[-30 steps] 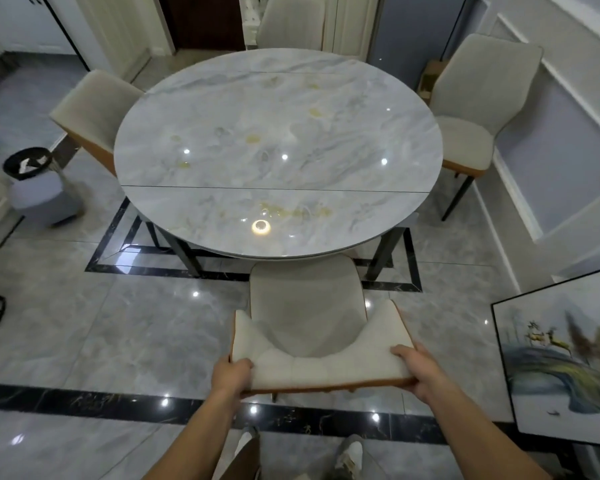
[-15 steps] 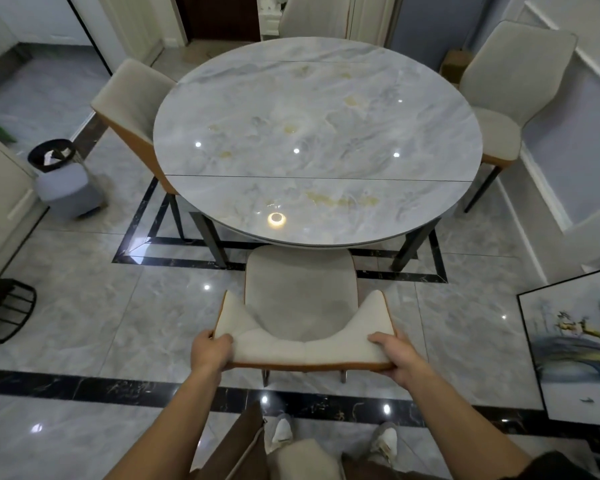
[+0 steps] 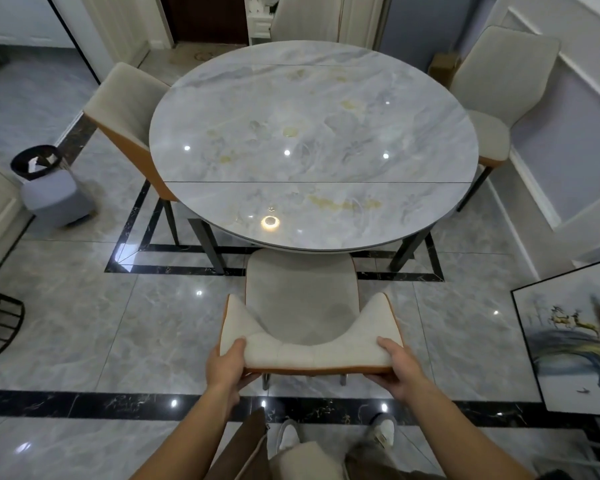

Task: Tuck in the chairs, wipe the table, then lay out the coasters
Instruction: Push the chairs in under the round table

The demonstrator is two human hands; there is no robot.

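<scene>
My left grip (image 3: 227, 367) and right grip (image 3: 397, 370) clasp the padded top corners of the chair (image 3: 302, 299) at lower centre; I judge it stiff, fairly heavy, best pushed from there.

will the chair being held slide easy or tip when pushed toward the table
The chair probably slides easily: the tiled floor looks glossy and hard. Pushing high on the backrest, where the left hand and right hand grip, might tip it forward slightly.
</scene>
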